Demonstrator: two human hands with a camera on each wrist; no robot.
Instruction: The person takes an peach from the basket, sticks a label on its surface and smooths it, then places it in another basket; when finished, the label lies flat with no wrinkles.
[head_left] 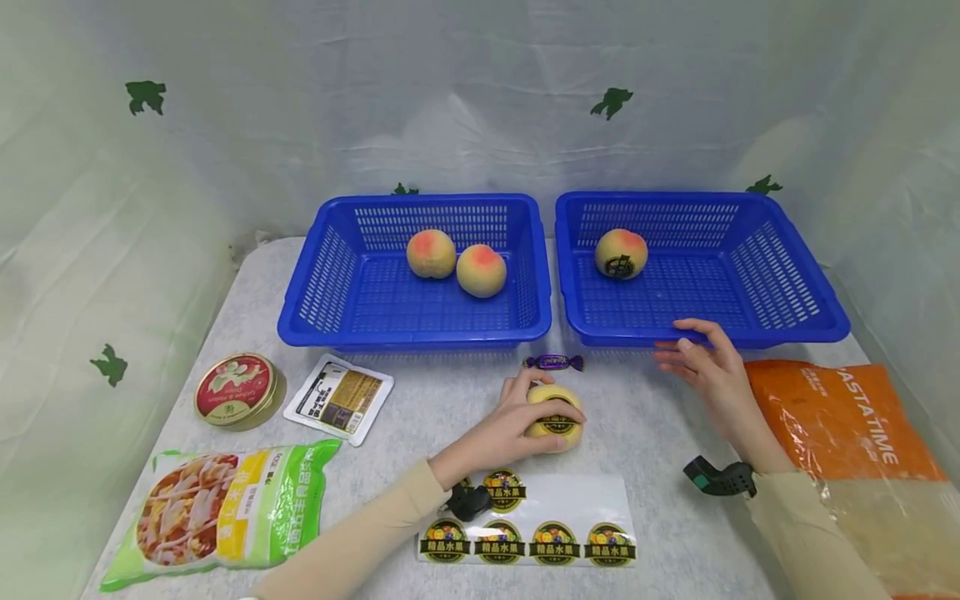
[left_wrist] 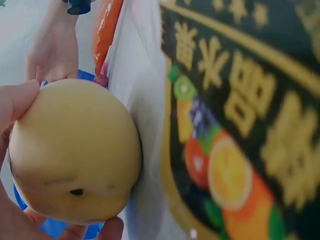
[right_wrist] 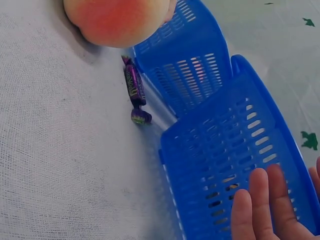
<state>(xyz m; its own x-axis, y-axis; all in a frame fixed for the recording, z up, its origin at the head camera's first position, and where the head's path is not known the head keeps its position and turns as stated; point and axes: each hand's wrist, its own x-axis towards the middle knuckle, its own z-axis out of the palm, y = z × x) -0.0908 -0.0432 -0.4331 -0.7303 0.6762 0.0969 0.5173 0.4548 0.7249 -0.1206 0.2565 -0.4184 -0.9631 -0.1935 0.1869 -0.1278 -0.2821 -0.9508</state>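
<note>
My left hand (head_left: 504, 427) grips a yellow peach (head_left: 558, 442) low over the middle of the table, thumb and fingers around its sides. A black-and-gold sticker (head_left: 557, 424) is on that peach. The left wrist view shows the plain side of the peach (left_wrist: 75, 145) with a small dark spot. My right hand (head_left: 712, 375) holds nothing, its fingers extended at the front rim of the right blue basket (head_left: 637, 337). Inside that basket sits a peach (head_left: 618, 250) with a similar sticker. A sheet of round fruit stickers (head_left: 555, 492) lies below my left hand.
The left blue basket (head_left: 412, 338) holds two peaches. A purple wrapped candy (head_left: 555, 362) lies in front of the baskets. On the left are a round tin (head_left: 236, 392), a white packet (head_left: 340, 398) and a green food bag (head_left: 217, 508); an orange bag (head_left: 855, 433) lies right.
</note>
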